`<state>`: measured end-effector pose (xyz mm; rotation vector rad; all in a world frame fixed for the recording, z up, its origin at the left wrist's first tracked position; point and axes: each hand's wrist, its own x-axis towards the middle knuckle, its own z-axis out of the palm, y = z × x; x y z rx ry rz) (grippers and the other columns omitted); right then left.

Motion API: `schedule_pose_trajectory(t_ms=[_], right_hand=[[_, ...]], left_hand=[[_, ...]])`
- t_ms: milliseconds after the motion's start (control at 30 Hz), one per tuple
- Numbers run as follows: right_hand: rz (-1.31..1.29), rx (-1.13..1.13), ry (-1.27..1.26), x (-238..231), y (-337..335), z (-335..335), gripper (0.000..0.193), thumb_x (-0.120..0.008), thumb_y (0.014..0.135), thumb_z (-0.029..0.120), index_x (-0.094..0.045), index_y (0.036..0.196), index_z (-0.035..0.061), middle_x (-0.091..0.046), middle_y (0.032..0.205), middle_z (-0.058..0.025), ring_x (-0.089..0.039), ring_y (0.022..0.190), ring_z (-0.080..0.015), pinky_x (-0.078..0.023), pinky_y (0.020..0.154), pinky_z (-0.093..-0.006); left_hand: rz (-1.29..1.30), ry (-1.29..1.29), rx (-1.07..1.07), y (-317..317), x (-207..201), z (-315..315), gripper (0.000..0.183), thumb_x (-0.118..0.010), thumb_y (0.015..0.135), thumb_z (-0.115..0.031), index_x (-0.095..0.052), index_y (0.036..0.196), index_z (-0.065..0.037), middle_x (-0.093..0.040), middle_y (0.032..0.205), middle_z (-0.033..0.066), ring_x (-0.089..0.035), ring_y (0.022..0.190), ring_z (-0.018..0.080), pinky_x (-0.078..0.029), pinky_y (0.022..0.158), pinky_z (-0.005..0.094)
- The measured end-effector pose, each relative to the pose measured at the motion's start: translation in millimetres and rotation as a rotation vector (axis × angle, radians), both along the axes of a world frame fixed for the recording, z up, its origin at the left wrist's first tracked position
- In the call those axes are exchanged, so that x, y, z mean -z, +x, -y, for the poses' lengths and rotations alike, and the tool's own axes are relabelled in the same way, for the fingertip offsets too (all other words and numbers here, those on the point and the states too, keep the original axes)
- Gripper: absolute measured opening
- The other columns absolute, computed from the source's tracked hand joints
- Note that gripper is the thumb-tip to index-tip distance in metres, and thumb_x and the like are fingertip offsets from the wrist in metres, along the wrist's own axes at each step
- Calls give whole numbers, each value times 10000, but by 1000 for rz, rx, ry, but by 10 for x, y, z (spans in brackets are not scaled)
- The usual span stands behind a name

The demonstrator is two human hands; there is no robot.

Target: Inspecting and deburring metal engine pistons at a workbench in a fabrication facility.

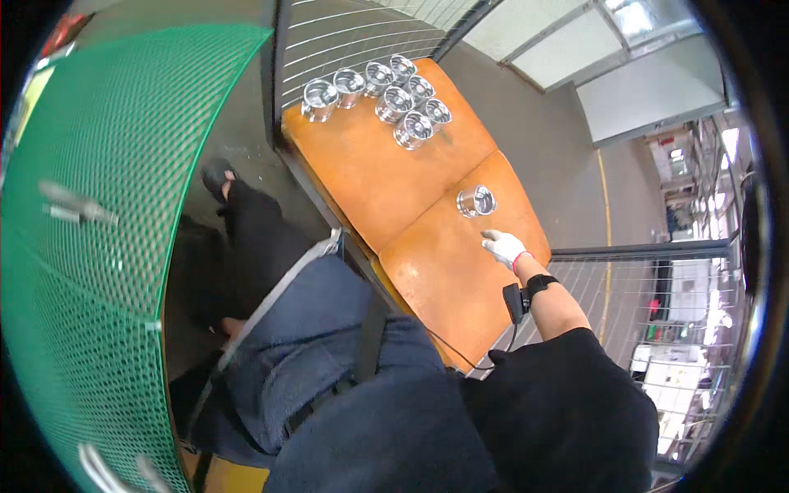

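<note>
My right hand point(503, 247), in a white glove with greyish fingertips, reaches over an orange-brown padded surface point(436, 283). Its fingers are stretched out and nothing is in them. Just beyond the fingertips, apart from them, stands a shiny metal cup-shaped piece point(476, 201). Several similar metal cup-shaped pieces point(413, 130) stand grouped at the far end of the surface. One at the far left of that group point(320, 99) shows a handle-like loop low on its side. My left hand does not show.
Wire mesh panels with a dark post point(275, 78) and a rail point(641, 251) border the padded surface. On my left hangs or stands a curved green mesh sheet point(123, 164), with blurred metallic shapes point(78, 204) against it. A cable point(460, 355) runs near my right sleeve.
</note>
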<state>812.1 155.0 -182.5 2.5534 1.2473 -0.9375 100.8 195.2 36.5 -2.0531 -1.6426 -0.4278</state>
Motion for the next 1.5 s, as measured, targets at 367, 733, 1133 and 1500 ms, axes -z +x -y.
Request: schedule_pose_trajectory(t_ms=[367,733,1133,1500], right_hand=[[399,-242,-1,1139,611,-651,395,-620,899,317,-637,1283,229,-532,1377,-220,-579,1164,-420,-506,973,-454],[-118,-547,596,737,-472,-2008,189,-586,909,175,-737,1022,175,-689,874,-125,-637,912,-301,-526,764,-425],[-21,-636,488,1138,-1303,-3782,305,-595,900,266,-671,1190,205,-635,1114,-189,-608,1060,-360,-521,847,-477],[235,-868,267,1003,-1105,-4556,305,-471,952,242,-675,1179,245,-658,1122,-175,-632,1087,-357,-444,983,-499]], left_hand=[[-23,-341,-3,339,606,-382,577,-541,985,-418,-521,1344,33,-533,1336,261,-523,1217,450,-418,1046,532],[-31,-293,-37,679,465,-536,595,-536,993,-483,-581,1277,38,-590,1265,272,-587,1133,451,-489,975,506],[31,-385,-84,742,430,-530,601,-550,992,-471,-548,1307,41,-550,1300,282,-553,1168,462,-457,1006,522],[6,-425,-117,775,403,-616,592,-530,1008,-457,-518,1318,47,-546,1301,292,-552,1171,474,-464,988,539]])
